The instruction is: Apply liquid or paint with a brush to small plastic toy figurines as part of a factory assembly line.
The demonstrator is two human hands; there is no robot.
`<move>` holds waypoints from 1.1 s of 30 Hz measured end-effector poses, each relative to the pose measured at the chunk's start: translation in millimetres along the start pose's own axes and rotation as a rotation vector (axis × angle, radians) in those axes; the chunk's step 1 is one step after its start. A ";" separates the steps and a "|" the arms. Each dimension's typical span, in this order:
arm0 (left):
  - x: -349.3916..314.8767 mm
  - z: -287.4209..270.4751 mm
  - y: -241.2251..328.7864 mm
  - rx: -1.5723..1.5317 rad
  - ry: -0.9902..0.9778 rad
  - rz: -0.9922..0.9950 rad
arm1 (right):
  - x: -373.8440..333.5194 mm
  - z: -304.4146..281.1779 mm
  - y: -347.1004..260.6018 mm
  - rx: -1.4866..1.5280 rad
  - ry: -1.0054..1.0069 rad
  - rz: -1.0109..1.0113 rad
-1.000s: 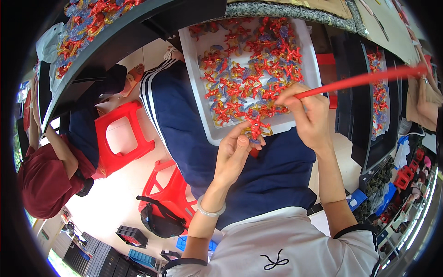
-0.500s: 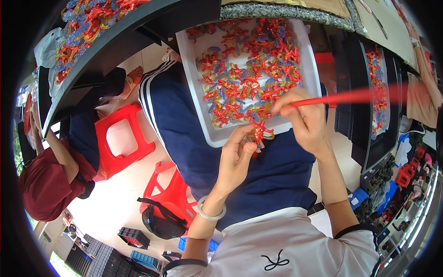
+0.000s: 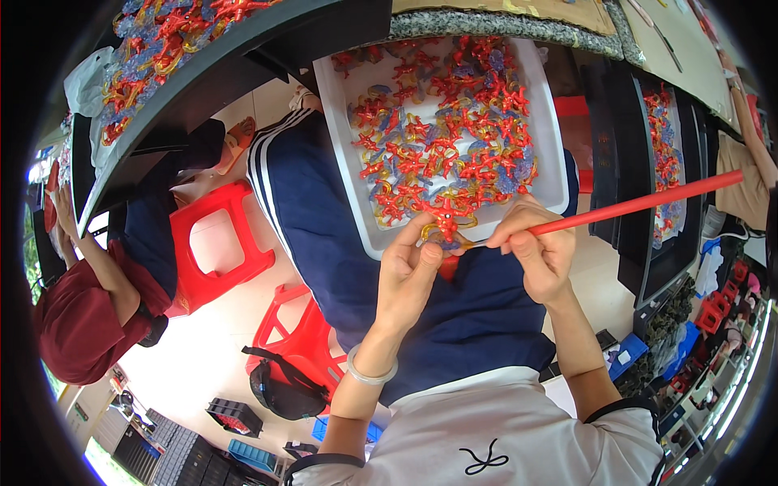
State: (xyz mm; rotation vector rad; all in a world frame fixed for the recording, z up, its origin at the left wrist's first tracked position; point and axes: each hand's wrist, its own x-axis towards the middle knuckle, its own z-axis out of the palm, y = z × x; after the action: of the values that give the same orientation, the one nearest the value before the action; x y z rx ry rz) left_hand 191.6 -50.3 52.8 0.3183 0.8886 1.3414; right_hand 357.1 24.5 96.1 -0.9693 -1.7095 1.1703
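My left hand (image 3: 405, 283) pinches a small red toy figure (image 3: 446, 220) with clear yellow and blue parts, just over the near edge of a white tray (image 3: 553, 138). Between the fingers of my right hand (image 3: 541, 257) is a slim paintbrush (image 3: 648, 201) with a long red handle. Its thin tip reaches the lower part of the figure by my left fingertips; whether it touches cannot be made out. Many similar red, yellow and blue figures (image 3: 442, 150) lie jumbled in the tray, which rests over my lap.
A black-edged surface (image 3: 235, 40) at upper left bears more figures. On the right stands a black crate (image 3: 604, 162) with another load. Red stools (image 3: 219, 235) and a black bag (image 3: 284, 389) are at left, near a person in a dark red shirt (image 3: 89, 316). A granite-edged tabletop (image 3: 502, 26) lies ahead.
My right hand has come down, and the blurred brush now shows sharply with its tip at the figure. My left hand has shifted slightly left, still holding the figure.
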 end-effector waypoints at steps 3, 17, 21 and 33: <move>-1.5 -4.9 -0.9 0.022 -0.066 -0.016 | 3.8 1.8 -3.5 -0.025 -0.036 -0.004; 4.9 6.4 14.1 0.283 -0.067 0.132 | 3.5 3.7 2.0 -0.038 -0.029 -0.043; 3.3 5.9 13.3 0.521 0.000 0.237 | 4.5 9.0 -1.9 -0.044 -0.011 -0.060; 2.0 7.1 10.4 0.928 0.167 0.327 | 2.8 3.5 -5.8 -0.257 -0.092 -0.111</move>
State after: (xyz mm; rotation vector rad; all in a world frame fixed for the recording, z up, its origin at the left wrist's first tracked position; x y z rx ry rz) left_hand 189.3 -43.9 63.5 1.1135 1.6266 1.1759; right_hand 352.0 24.4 101.4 -0.9703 -1.9971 0.9516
